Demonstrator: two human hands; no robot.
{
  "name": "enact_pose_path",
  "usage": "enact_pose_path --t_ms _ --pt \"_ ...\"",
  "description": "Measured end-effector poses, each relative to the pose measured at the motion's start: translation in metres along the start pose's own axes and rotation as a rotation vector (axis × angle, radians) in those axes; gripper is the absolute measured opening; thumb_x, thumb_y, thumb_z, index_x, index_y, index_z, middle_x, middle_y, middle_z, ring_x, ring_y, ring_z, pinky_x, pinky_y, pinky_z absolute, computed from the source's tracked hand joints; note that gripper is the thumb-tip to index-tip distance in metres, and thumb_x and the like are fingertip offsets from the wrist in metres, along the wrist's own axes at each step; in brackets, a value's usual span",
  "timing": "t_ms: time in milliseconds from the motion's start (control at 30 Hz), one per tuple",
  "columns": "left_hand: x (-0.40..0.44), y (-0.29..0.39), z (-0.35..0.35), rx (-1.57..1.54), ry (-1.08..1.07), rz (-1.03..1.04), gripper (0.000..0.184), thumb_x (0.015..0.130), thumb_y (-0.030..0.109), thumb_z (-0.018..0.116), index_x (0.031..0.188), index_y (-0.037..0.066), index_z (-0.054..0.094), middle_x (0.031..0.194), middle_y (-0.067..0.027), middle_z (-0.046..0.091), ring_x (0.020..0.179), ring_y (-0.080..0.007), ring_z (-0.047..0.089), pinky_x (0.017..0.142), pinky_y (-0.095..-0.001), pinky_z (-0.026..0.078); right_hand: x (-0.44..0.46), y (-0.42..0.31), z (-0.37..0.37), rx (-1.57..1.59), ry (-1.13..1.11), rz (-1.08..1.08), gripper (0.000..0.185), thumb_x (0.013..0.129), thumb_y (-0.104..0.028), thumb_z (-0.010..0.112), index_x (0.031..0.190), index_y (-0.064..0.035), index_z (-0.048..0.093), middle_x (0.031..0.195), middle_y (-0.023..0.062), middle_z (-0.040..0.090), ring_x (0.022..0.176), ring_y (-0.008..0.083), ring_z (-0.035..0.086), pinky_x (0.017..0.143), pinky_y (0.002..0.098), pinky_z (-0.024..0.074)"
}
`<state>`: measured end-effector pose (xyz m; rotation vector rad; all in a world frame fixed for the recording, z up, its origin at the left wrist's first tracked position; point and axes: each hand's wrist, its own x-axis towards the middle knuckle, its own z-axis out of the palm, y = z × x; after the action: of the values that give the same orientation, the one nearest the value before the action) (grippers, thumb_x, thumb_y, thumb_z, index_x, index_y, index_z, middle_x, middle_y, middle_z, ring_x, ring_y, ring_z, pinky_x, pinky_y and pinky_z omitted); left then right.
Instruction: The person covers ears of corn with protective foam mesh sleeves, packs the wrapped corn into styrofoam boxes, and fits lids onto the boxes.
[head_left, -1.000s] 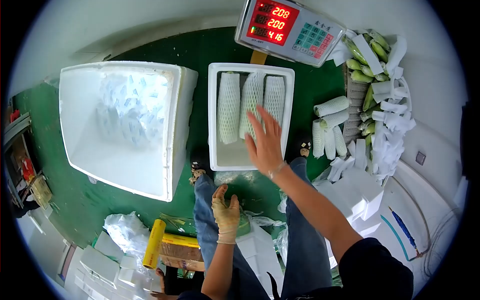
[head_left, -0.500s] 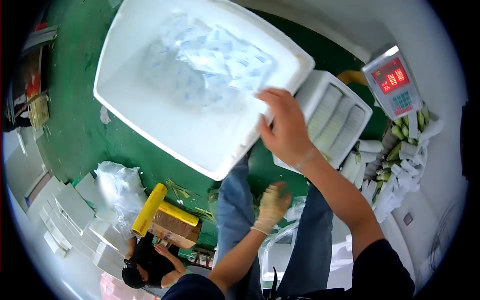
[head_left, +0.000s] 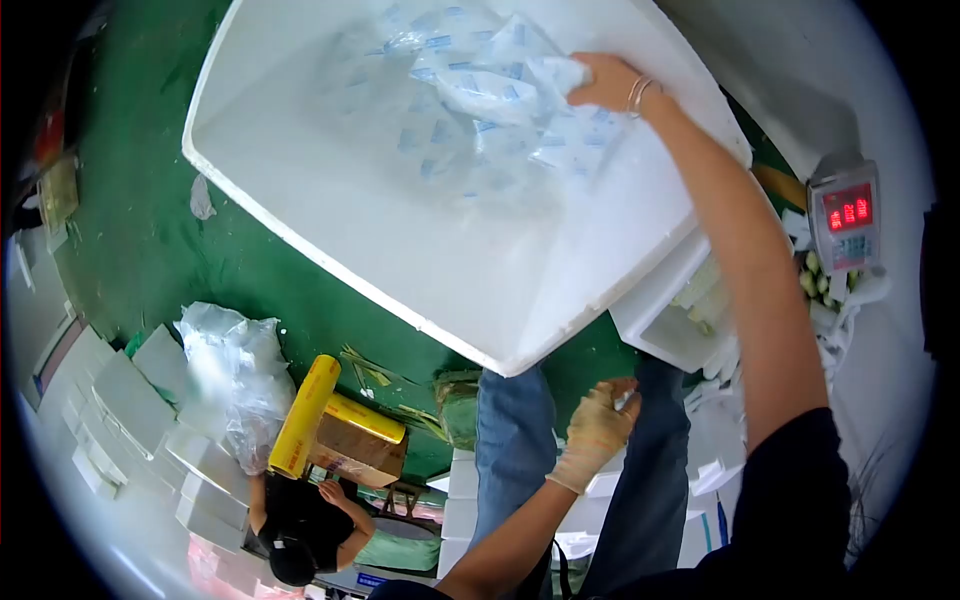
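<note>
A large white foam box [head_left: 330, 235] stands in front of me. Inside lie several ice packs [head_left: 500, 90], clear plastic pouches with blue print. My bare right hand [head_left: 608, 82], with bracelets at the wrist, reaches deep into the box, its fingers closed on the edge of one pouch. Below the box's near corner, my left hand [head_left: 600, 425] hangs in front of my legs in a pale glove. Its fingers are loosely bent and apart, with nothing visible in them. A smaller white foam box [head_left: 660, 330] sits under the large box's right side, partly hidden by my right arm.
To the right are a scale with a red display [head_left: 848, 210] and green-husked corn [head_left: 820, 280]. On the left lie a clear plastic bag [head_left: 235, 370], yellow film rolls [head_left: 305, 415] and a cardboard box [head_left: 355, 452]. A co-worker in black [head_left: 305, 520] is at the lower left.
My right hand has moved from above the box's near-right rim deeper inside, onto an ice pack. My left hand has shifted right. The view has moved, and the large box now covers more of the smaller one.
</note>
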<state>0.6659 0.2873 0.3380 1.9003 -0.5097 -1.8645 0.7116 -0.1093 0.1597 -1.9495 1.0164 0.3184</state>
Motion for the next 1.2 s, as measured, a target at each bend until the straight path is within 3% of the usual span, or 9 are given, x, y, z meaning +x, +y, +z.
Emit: enact_pose_path --t_ms 33,200,433,500,600,700,900,967,1200 --pt "-0.004 -0.001 -0.004 0.004 0.028 -0.038 0.028 0.082 0.010 0.066 0.107 0.001 0.056 0.104 -0.0110 0.067 0.095 -0.0228 0.065 0.078 -0.0291 0.050 -0.012 -0.007 -0.018 0.339 -0.090 -0.004 0.053 0.073 -0.011 0.072 0.122 -0.0035 0.053 0.100 0.0126 0.065 0.089 0.0222 0.063 0.082 0.0317 0.0499" --pt "0.001 -0.040 0.019 -0.271 0.042 -0.077 0.023 0.081 0.017 0.068 0.098 0.001 0.063 0.094 -0.0122 0.069 0.086 -0.0226 0.068 0.075 -0.0304 0.052 -0.224 -0.094 -0.094 0.328 0.027 -0.372 0.065 0.070 -0.018 0.076 0.127 -0.0030 0.050 0.106 0.0150 0.064 0.088 0.0219 0.064 0.083 0.0335 0.0485" --pt "-0.010 -0.044 0.036 -0.007 0.012 -0.006 0.017 0.082 0.010 0.068 0.098 0.003 0.064 0.088 -0.0076 0.069 0.078 -0.0150 0.066 0.072 -0.0254 0.050 -0.394 -0.019 -0.002 0.079 -0.128 0.124 0.063 0.062 -0.012 0.075 0.117 0.0008 0.047 0.100 0.0217 0.061 0.092 0.0410 0.060 0.081 0.0425 0.0482" --pt "-0.009 -0.061 0.042 -0.038 0.021 0.061 0.017 0.082 0.008 0.068 0.098 0.003 0.064 0.089 -0.0067 0.069 0.078 -0.0139 0.065 0.072 -0.0262 0.050 -0.388 0.006 0.050 0.054 -0.278 0.320 0.064 0.062 -0.010 0.072 0.121 -0.0021 0.048 0.118 0.0234 0.055 0.105 0.0385 0.055 0.091 0.0438 0.0433" --pt "-0.014 -0.063 0.040 0.090 -0.048 -0.052 0.020 0.087 0.012 0.063 0.102 -0.001 0.062 0.100 -0.0089 0.067 0.092 -0.0157 0.062 0.084 -0.0273 0.048 -0.393 0.025 0.126 -0.081 0.283 0.153 0.064 0.064 -0.008 0.069 0.123 -0.0013 0.047 0.130 0.0211 0.045 0.113 0.0373 0.048 0.095 0.0442 0.0389" --pt "-0.004 -0.079 0.028 -0.771 -0.052 -0.154 0.032 0.089 0.027 0.061 0.106 0.000 0.061 0.112 -0.0143 0.061 0.106 -0.0246 0.057 0.097 -0.0370 0.042 -0.453 -0.001 0.124 0.144 0.648 0.085 0.053 0.067 -0.007 0.063 0.118 -0.0006 0.051 0.122 0.0192 0.050 0.111 0.0344 0.049 0.094 0.0431 0.0394" --pt "0.035 -0.025 0.076 -0.370 -0.140 0.054 0.034 0.090 0.022 0.059 0.115 -0.001 0.056 0.119 -0.0138 0.057 0.112 -0.0228 0.052 0.094 -0.0327 0.044 -0.726 0.026 0.274 0.780 0.956 1.003 0.044 0.069 0.001 0.066 0.111 -0.0029 0.054 0.102 0.0134 0.059 0.094 0.0252 0.060 0.084 0.0358 0.0479" --pt "0.033 -0.004 0.111 0.831 -0.067 0.658 0.028 0.086 0.006 0.061 0.113 -0.002 0.055 0.116 -0.0138 0.057 0.113 -0.0246 0.052 0.095 -0.0334 0.043 -0.818 0.030 0.312 0.705 0.786 1.300 0.036 0.071 0.000 0.063 0.105 -0.0011 0.055 0.095 0.0131 0.061 0.088 0.0239 0.062 0.080 0.0326 0.0498" --pt "0.083 -0.028 0.130 1.127 -0.104 0.882 0.035 0.084 -0.004 0.058 0.118 -0.003 0.049 0.122 -0.0157 0.052 0.115 -0.0279 0.051 0.096 -0.0346 0.042 -0.819 0.078 0.450 1.075 0.340 1.312 0.030 0.078 -0.009 0.059 0.106 -0.0006 0.056 0.098 0.0178 0.063 0.086 0.0306 0.062 0.078 0.0387 0.0497"
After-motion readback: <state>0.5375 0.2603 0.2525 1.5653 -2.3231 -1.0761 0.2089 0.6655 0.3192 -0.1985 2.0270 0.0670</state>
